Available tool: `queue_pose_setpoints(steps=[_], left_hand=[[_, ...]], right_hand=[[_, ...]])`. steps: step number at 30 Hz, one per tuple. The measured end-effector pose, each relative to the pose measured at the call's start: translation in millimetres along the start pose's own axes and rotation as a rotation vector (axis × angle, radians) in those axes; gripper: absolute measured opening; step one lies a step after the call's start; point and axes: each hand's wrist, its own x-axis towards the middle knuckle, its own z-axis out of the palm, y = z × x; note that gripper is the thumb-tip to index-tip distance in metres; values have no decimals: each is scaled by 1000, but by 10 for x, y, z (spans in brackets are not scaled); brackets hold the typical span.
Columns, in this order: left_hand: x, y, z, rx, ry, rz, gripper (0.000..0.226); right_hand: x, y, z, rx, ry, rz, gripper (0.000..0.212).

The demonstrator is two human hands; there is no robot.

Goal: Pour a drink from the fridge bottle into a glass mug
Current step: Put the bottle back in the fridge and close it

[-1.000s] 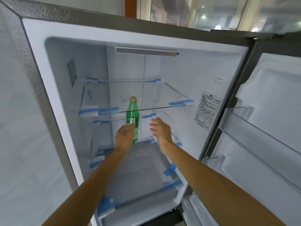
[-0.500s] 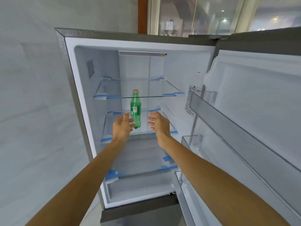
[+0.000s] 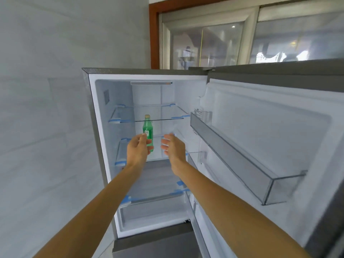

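Observation:
A green plastic bottle (image 3: 148, 130) with a tan cap stands upright on the middle glass shelf (image 3: 193, 152) of the open fridge. My left hand (image 3: 138, 149) is in front of its lower half, fingers apart and loosely curled. The thumb overlaps the bottle's base, and I cannot tell whether it touches. My right hand (image 3: 172, 147) is held flat and open just right of the bottle, apart from it. No glass mug is in view.
The fridge door (image 3: 270, 146) stands open on the right, its clear door bin (image 3: 230, 161) jutting toward my right arm. An upper glass shelf (image 3: 158, 120) sits level with the bottle's neck. A grey wall is on the left, a window behind.
The view has pulled back and tilted up, so the whole fridge and window show. Both hands stay near the bottle, which has not moved on its shelf.

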Motion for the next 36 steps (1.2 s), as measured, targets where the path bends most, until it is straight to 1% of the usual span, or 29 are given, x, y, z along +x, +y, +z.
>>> queue_pose_setpoints(steps=[3, 8, 10, 14, 18, 21, 27, 32, 36], left_hand=[[-260, 53, -34, -29, -12, 3, 17], [-691, 123, -92, -43, -42, -21, 19], [-893, 165, -96, -52, -60, -22, 20], [-1285, 310, -46, -77, -77, -27, 27], [-1718, 458, 25, -59, -100, 6, 22], [-2040, 539, 62, -51, -102, 25, 23], [-2619, 628, 207, -51, -70, 62, 21], [-3125, 687, 397, -59, -40, 41, 27], [-3499, 811, 538, -46, -43, 69, 30]], right_hand=[[-315, -103, -86, -17, 6, -35, 22], [-865, -256, -261, -55, 10, -57, 31], [-1082, -324, -339, -89, 21, -69, 29], [-1485, -486, -506, -106, 35, -110, 20], [-1838, -603, -699, -129, 10, -135, 22], [-2077, -662, -853, -139, -23, -137, 22], [-2520, -742, -1308, -140, -80, -153, 24], [-2886, -804, -1802, -143, -110, -138, 23], [-3146, -944, -2123, -149, -130, -169, 26]])
